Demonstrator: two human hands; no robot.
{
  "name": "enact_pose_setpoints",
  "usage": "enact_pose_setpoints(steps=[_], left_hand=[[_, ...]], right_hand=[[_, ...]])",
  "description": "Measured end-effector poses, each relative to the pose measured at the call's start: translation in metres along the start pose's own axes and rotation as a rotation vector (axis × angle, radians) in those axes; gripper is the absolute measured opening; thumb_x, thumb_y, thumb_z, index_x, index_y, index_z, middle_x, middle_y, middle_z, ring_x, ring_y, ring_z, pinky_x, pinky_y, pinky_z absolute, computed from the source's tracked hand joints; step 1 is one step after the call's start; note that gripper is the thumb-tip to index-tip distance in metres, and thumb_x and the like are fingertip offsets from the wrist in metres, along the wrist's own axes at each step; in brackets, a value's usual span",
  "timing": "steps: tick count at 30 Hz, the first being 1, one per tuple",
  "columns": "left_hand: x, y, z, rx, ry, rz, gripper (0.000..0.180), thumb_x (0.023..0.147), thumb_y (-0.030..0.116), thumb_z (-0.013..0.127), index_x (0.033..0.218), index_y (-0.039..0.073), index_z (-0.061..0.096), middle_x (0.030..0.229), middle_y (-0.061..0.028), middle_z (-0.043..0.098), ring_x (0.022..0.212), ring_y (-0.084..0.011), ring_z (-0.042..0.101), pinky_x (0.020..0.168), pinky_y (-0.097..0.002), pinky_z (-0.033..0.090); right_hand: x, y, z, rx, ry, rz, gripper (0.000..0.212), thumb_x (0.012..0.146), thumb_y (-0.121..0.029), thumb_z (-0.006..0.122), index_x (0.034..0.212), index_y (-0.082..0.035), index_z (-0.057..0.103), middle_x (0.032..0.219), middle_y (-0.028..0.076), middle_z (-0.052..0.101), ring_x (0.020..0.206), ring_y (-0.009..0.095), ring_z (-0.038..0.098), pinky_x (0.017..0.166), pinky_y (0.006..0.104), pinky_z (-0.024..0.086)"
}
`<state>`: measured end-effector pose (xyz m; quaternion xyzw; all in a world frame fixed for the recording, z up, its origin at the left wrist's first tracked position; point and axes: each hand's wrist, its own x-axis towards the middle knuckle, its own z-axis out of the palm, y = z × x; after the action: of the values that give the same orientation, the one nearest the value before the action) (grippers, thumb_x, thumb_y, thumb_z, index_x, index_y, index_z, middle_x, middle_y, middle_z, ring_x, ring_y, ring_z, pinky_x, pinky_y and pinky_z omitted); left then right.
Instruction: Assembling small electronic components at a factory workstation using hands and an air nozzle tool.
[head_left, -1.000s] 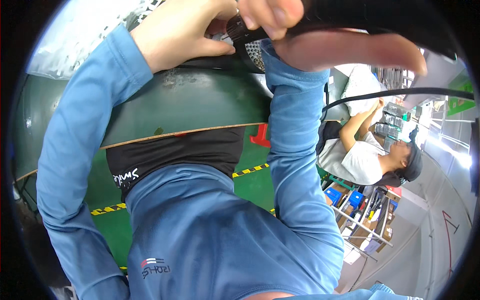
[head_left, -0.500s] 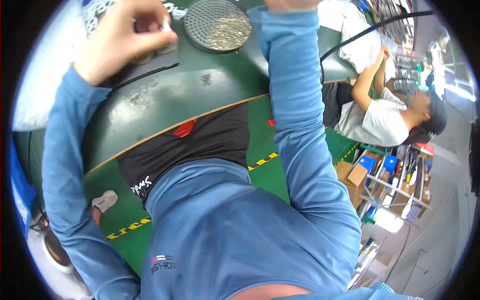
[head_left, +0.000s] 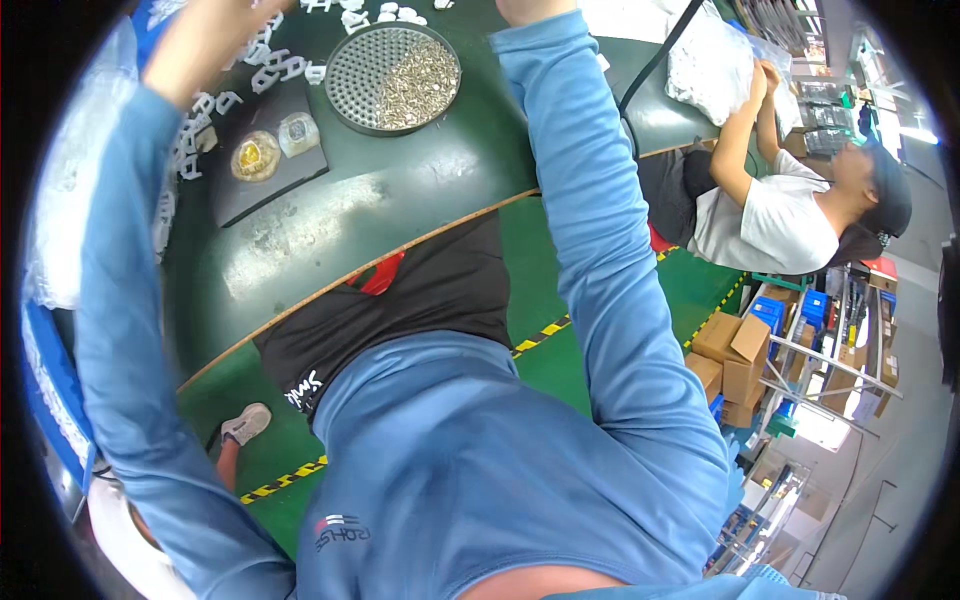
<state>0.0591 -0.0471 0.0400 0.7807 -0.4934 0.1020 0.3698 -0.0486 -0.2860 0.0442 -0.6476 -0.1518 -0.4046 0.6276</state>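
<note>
At the top left, my left hand (head_left: 208,42) is smeared by motion, and its fingers run past the upper edge. My right hand (head_left: 537,9) is cut off at the top, so only its wrist side shows; what either hand holds is hidden. Between them on the green table is a round dark perforated tray (head_left: 352,82) with many small metal pins (head_left: 420,88) heaped on its right side. Below my left hand lies a flat dark board (head_left: 265,192), bearing a round yellowish piece (head_left: 255,157) and a clear whitish piece (head_left: 298,134). Small white plastic parts (head_left: 268,78) are scattered near the left hand.
The table's wooden edge (head_left: 390,257) runs in front of my body. A black cable (head_left: 655,60) crosses at the upper right. Beyond it, a co-worker (head_left: 790,215) handles a white bag (head_left: 705,75). Clear plastic bags (head_left: 75,200) are at the far left, cardboard boxes (head_left: 735,350) at the right.
My left hand has risen up and left, away from the dark board, uncovering the two pieces there. My right hand has shifted slightly left. The view has shifted a little.
</note>
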Motion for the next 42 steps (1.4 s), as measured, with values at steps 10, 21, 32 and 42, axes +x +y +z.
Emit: enact_pose_setpoints(steps=[10,21,32,42], left_hand=[[-0.024,-0.047,0.037,-0.068,-0.092,-0.052,0.015,0.095,0.011,0.068,0.103,-0.001,0.069,0.093,-0.0106,0.067,0.083,-0.0248,0.066,0.077,-0.0361,0.052],[-0.001,-0.104,0.077,0.477,-0.097,0.296,0.020,0.093,0.007,0.062,0.113,0.003,0.061,0.115,-0.0157,0.064,0.105,-0.0366,0.065,0.090,-0.0452,0.054],[-0.003,-0.030,0.036,0.366,-0.298,0.165,0.017,0.082,0.013,0.072,0.094,0.000,0.071,0.084,-0.0184,0.070,0.069,-0.0393,0.068,0.070,-0.0477,0.055],[-0.091,0.016,-0.003,-1.401,-0.238,-0.402,0.023,0.096,0.028,0.067,0.100,0.005,0.068,0.085,-0.0005,0.062,0.079,-0.0098,0.055,0.072,-0.0269,0.043]], right_hand=[[-0.013,0.010,0.032,-0.150,0.077,0.101,0.026,0.088,-0.007,0.079,0.107,0.001,0.063,0.087,0.007,0.071,0.074,0.014,0.069,0.069,0.0281,0.055],[-0.022,0.009,0.033,-0.152,0.094,0.175,0.026,0.089,-0.004,0.077,0.110,0.001,0.063,0.089,0.005,0.069,0.075,0.012,0.067,0.069,0.0272,0.054],[-0.033,0.008,0.043,0.026,0.035,0.124,0.059,0.086,-0.004,0.080,0.137,-0.003,0.050,0.112,0.005,0.062,0.095,0.012,0.062,0.081,0.0274,0.051],[-0.084,-0.038,0.066,-0.649,-0.352,-0.368,0.041,0.074,-0.023,0.090,0.110,-0.009,0.075,0.071,0.002,0.066,0.057,0.017,0.063,0.050,0.0293,0.050]])
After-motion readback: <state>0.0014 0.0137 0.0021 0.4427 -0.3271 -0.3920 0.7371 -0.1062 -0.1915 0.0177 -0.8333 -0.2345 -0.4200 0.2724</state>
